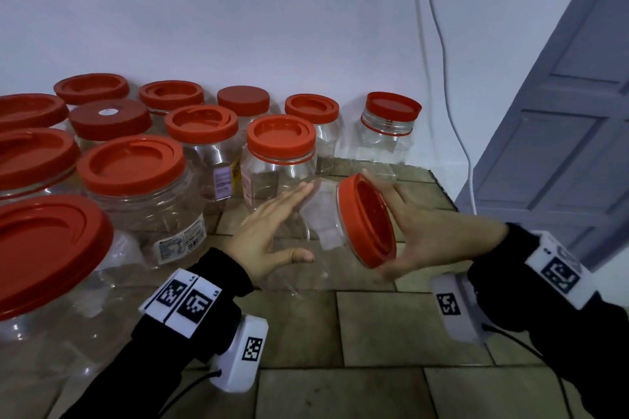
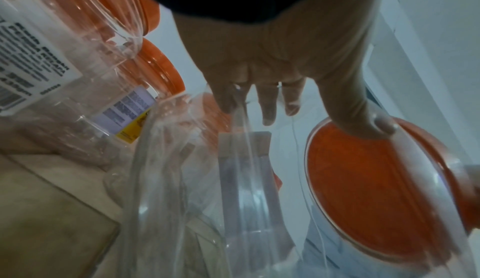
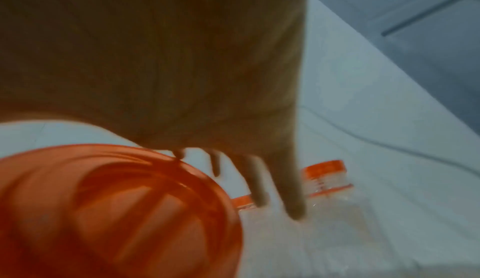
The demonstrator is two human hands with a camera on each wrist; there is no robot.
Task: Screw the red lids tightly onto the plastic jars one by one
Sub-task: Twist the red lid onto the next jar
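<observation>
**Q:** how far along are we?

**A:** I'm on one jar (image 1: 316,214), tipped sideways above the tabletop (image 1: 391,326). My left hand (image 1: 269,231) lies flat and open against it, right hand (image 1: 429,241) fingers grip its red lid (image 1: 366,219). The jars behind it look capped, though the far-right jar's lid (image 1: 393,105) sits crooked.

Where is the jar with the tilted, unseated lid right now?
In the head view, that jar stands alone at the far right of the back row against the wall, right of the capped jars and beyond the right hand.

You have a brown brick-patterned desk (image 1: 374,333) against the wall; clear red-lidded jars (image 1: 136,187) stand clustered on its left side.
</observation>
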